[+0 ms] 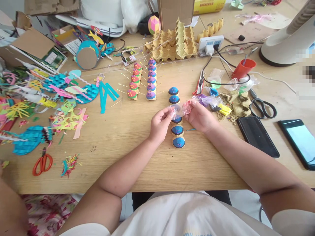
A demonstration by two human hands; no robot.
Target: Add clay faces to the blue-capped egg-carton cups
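My left hand [160, 124] pinches one end of a clear plastic bag [176, 111]. At its other side my right hand [199, 116] has its fingers closed on the bag's part that holds something pink-red. Both hands are above a column of egg-carton cups with blue domes [178, 142], and the bag hides part of that column. Farther left stand two more decorated columns, one with red and green faces [133, 86], one with purple faces [151, 86], with thin pins sticking out.
To the right lie small clay bags [224, 109], torn carton pieces [237, 104], black scissors [263, 108], two phones [258, 136] and a red cup [243, 68]. Paper crafts [83, 91] and orange-handled scissors [42, 164] are at the left. Egg trays [172, 44] stand behind. A person's arm shows lower left.
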